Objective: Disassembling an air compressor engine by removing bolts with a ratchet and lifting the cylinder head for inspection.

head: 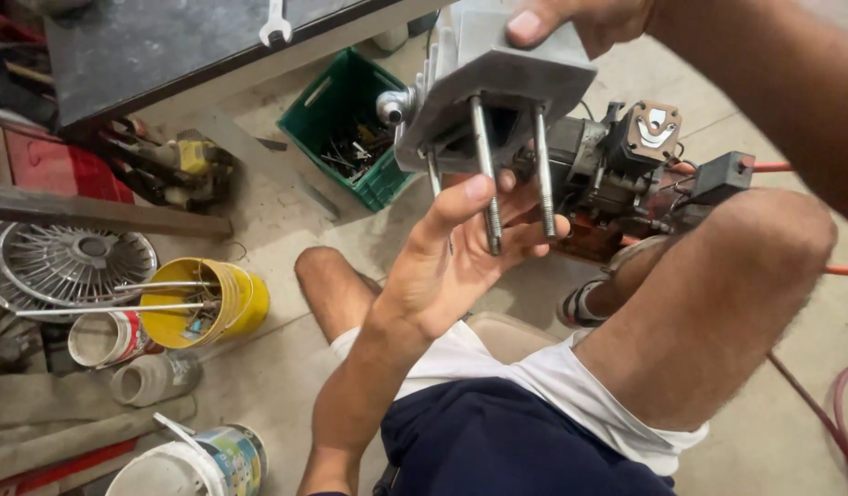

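I hold a grey metal block (497, 87) with long threaded bolts (486, 174) sticking down from it, raised above my knees. My right hand (580, 20) grips the block's top edge from above. My left hand (460, 248) is under it, palm up, with the thumb and fingers pinching one of the bolts near its lower end. Behind the block, on the floor, lies a small engine or motor assembly (617, 170) with a gasket-faced port.
A green crate (325, 106) of small parts sits by a dark workbench (167, 46) with a wrench (275, 23) on it. A yellow bucket (245, 298), cans, a wire fan guard (70, 262) and a red hose (842, 418) lie around my legs.
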